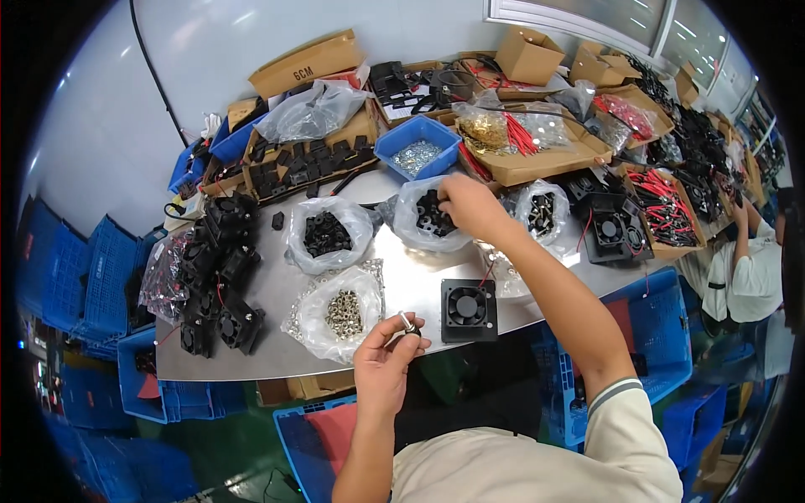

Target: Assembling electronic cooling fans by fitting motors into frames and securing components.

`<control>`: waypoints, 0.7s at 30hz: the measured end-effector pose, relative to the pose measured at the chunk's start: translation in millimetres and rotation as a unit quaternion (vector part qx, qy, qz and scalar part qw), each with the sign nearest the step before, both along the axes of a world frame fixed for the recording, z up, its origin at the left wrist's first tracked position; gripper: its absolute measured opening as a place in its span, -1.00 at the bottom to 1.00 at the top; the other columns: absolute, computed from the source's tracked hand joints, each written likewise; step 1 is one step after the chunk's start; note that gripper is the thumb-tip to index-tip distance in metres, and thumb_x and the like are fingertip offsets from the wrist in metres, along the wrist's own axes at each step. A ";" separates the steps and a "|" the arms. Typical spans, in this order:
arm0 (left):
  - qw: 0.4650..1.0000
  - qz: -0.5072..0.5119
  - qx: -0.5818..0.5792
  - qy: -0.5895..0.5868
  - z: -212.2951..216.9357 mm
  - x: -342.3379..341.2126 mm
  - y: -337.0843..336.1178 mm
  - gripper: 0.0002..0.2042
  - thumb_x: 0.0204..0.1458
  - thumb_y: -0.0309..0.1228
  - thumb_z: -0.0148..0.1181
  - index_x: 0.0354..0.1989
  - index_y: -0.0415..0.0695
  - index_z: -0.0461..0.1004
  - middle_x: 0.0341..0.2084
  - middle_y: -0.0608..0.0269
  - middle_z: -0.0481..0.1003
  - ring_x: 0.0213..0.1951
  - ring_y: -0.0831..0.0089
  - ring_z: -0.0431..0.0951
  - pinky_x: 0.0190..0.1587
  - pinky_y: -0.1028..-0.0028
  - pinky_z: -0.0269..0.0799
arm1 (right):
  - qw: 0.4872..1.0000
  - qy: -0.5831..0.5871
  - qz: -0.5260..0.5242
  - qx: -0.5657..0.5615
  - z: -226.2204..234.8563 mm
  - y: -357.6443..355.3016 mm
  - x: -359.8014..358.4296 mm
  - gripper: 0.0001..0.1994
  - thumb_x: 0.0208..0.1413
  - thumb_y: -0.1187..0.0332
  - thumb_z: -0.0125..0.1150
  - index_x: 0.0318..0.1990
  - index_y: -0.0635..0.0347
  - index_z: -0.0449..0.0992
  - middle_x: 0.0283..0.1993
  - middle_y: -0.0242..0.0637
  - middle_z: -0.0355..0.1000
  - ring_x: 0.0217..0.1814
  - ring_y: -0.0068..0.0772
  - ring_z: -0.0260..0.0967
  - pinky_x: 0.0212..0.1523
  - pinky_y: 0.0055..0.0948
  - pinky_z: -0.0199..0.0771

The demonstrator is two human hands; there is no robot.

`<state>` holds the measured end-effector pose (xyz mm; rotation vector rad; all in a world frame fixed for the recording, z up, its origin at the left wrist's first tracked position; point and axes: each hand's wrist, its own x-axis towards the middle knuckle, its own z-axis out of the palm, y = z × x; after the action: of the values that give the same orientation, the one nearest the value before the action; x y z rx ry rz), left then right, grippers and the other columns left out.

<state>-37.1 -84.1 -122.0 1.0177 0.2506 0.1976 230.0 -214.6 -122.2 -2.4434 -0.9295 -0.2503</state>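
Near the table's front edge, my left hand (387,360) pinches a small silver bolt-like part (407,320) with a black piece at its lower end. My right hand (470,205) reaches over the table into an open clear bag of small black plastic parts (432,216). Its fingers are bent together and partly hidden, so what they grip cannot be made out. Below it, a black square housing with a fan (468,310) lies at the table edge. A bag of silver nuts (343,313) is left of my left hand, with a bag of black pieces (327,232) behind it.
A blue bin of small metal fasteners (417,151) stands behind the bags. Several black fan units (220,277) are piled at left. Open cartons (537,147) line the back. Blue crates (620,377) stand below the table. Another person (750,268) works at far right.
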 end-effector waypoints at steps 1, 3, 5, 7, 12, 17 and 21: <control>1.000 0.005 0.008 0.003 -1.6 -1.3 1.5 -0.71 0.11 -0.65 0.13 0.03 -0.28 0.44 -0.12 0.05 0.52 -0.29 0.41 0.58 -0.23 0.52 0.54 | 1.000 0.001 0.004 0.003 13.1 -0.7 -11.8 -0.84 -0.01 0.50 0.26 -0.24 0.27 0.49 -0.23 -0.16 0.46 -0.15 -0.18 0.46 -0.19 -0.30 0.47; 1.000 -0.002 0.014 -0.002 -5.6 -2.8 2.3 -0.69 0.10 -0.66 0.14 0.04 -0.28 0.45 -0.11 0.08 0.52 -0.25 0.41 0.59 -0.19 0.52 0.53 | 0.911 0.306 0.049 0.273 37.6 -8.6 -54.2 -0.77 0.04 0.50 0.27 -0.12 0.28 0.53 -0.22 -0.26 0.52 -0.20 -0.42 0.50 -0.20 -0.45 0.47; 1.000 -0.019 0.015 -0.006 -6.3 -2.5 -1.8 -0.68 0.09 -0.67 0.14 0.05 -0.28 0.47 -0.11 0.11 0.53 -0.21 0.41 0.60 -0.15 0.52 0.52 | 0.868 0.364 0.120 0.317 47.9 -24.1 -98.9 -0.73 0.08 0.51 0.25 -0.03 0.28 0.53 -0.22 -0.33 0.54 -0.22 -0.57 0.48 -0.19 -0.53 0.46; 0.997 -0.051 0.053 -0.003 -4.0 2.2 -7.4 -0.69 0.07 -0.69 0.16 0.02 -0.31 0.48 -0.10 0.12 0.51 -0.21 0.40 0.60 -0.12 0.50 0.53 | 0.905 0.274 0.150 0.288 55.4 -35.1 -133.5 -0.78 0.08 0.53 0.25 -0.10 0.30 0.53 -0.24 -0.29 0.54 -0.24 -0.52 0.50 -0.19 -0.51 0.47; 0.994 -0.069 0.079 -0.014 -8.4 6.4 -19.9 -0.70 0.06 -0.70 0.18 0.01 -0.35 0.48 -0.10 0.14 0.48 -0.21 0.40 0.60 -0.12 0.50 0.53 | 0.918 0.251 0.152 0.267 53.5 -52.6 -157.6 -0.83 0.05 0.58 0.24 -0.17 0.29 0.56 -0.23 -0.22 0.54 -0.21 -0.38 0.51 -0.20 -0.47 0.47; 0.993 -0.076 0.094 -0.017 -3.3 7.7 -28.4 -0.71 0.06 -0.71 0.18 0.00 -0.37 0.48 -0.11 0.15 0.47 -0.21 0.41 0.60 -0.12 0.51 0.53 | 0.927 0.197 0.170 0.269 47.9 -62.1 -158.6 -0.81 0.00 0.60 0.28 -0.20 0.28 0.56 -0.17 -0.20 0.54 -0.22 -0.28 0.50 -0.22 -0.43 0.48; 0.993 -0.068 0.097 -0.013 -2.6 6.3 -30.0 -0.70 0.07 -0.71 0.17 0.00 -0.36 0.48 -0.12 0.15 0.48 -0.21 0.43 0.60 -0.11 0.53 0.52 | 0.931 0.178 0.153 0.280 42.7 -63.1 -165.8 -0.81 -0.02 0.62 0.29 -0.21 0.28 0.56 -0.15 -0.18 0.54 -0.20 -0.27 0.51 -0.23 -0.44 0.50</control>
<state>-30.9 -114.1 -124.6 1.2197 0.1396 0.1132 64.2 -277.7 -79.5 -1.7179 -0.9059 0.0411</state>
